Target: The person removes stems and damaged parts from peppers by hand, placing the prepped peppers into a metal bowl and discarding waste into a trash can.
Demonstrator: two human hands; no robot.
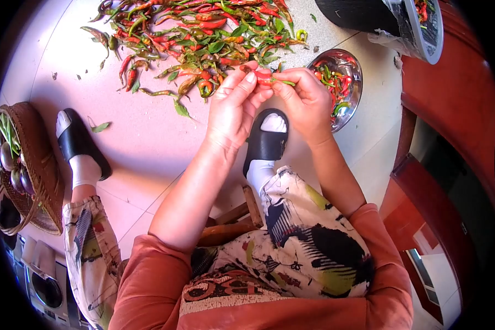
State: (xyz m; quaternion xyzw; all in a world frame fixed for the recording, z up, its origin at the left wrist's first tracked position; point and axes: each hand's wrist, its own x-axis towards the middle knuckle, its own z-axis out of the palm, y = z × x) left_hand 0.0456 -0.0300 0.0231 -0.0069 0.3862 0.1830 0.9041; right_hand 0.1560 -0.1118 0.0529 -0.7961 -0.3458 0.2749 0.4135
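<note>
A single head-worn camera looks steeply down and slightly forward from above the seated person's lap, close to the hands. Its wide fisheye lens bends the tiled floor and darkens the corners, so the far edges are probably distorted. No second view exists.

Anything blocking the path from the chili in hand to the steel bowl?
Nothing visible. Both hands, left hand and right hand, hold the red chili; the steel bowl sits just right of them on the floor, with open top.
</note>
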